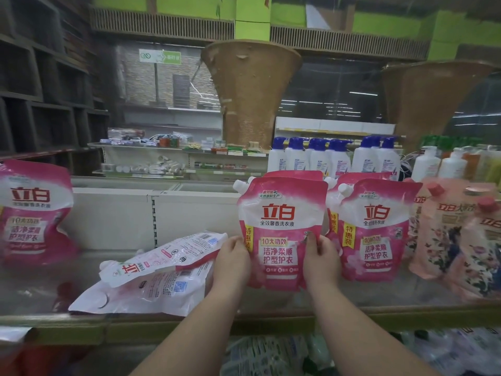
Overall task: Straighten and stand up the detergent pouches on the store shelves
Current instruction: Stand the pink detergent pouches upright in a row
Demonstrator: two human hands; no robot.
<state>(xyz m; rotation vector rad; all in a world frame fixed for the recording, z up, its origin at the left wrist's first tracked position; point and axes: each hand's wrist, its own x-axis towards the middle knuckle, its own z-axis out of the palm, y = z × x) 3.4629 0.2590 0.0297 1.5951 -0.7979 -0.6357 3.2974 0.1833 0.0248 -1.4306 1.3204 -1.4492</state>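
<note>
Both hands hold one pink pouch point(282, 229) upright near the middle of the shelf point(271, 308), toward its front edge: the left hand point(233, 263) pinches its left edge, the right hand point(321, 263) its right edge, thumbs on the printed face, long axis vertical, spout at top left. The next work, I judge, lies just left of the left hand: two fallen pouches point(151, 278) stacked flat, their long axes running left to right, spouts toward the shelf's left end, so the left hand is nearer. More standing pink pouches point(375, 229) sit just right; white pump bottles point(333, 156) line the back edge. Beyond, a dim store aisle.
</note>
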